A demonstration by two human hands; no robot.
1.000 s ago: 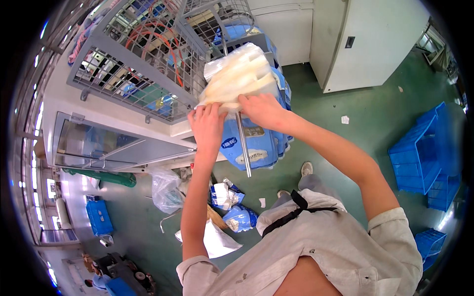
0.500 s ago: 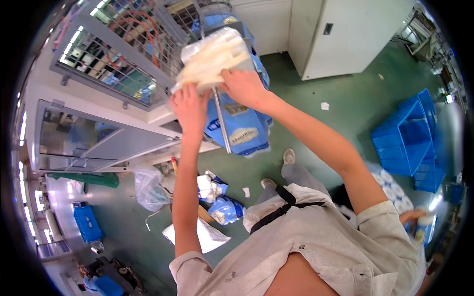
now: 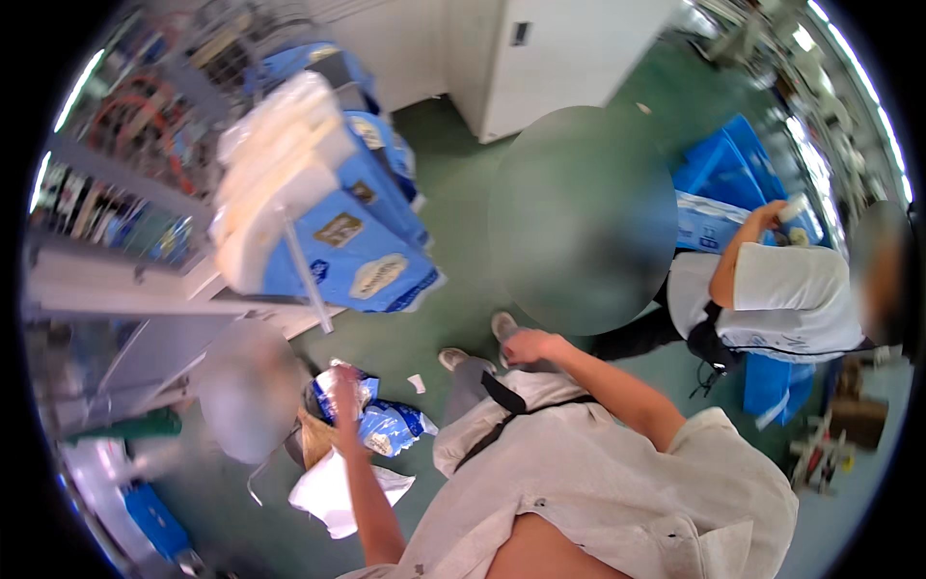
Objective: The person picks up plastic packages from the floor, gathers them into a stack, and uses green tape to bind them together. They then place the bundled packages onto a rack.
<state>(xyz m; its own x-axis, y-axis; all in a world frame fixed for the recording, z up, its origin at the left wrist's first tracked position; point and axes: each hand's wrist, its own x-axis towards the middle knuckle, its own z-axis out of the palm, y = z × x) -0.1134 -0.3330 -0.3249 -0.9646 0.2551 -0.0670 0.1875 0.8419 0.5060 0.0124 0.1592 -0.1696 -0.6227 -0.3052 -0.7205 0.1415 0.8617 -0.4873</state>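
Note:
My left hand (image 3: 343, 394) hangs low, in front of blue-and-white crumpled packaging on the floor; motion smears its fingers. My right hand (image 3: 529, 345) is near my waist, above my shoes, fingers loosely bent and nothing seen in it. Both hands are apart from the stack of blue printed plastic bags (image 3: 371, 241) at the machine. A cream-white padded bundle (image 3: 280, 164), partly under clear film, lies along the top of these bags. A metal rod (image 3: 307, 275) sticks out from the stack toward me.
The caged machine frame (image 3: 116, 261) stands at the left, a white cabinet (image 3: 569, 58) at the back. Crumpled blue packaging (image 3: 391, 425) and a white sheet (image 3: 338, 492) lie on the green floor. At the right, a co-worker in a white shirt (image 3: 791, 299) is beside blue crates (image 3: 728, 164).
Both my hands have left the cream-white bundle and come down toward me, the right to my waist. The view has swung right, bringing the co-worker into fuller sight.

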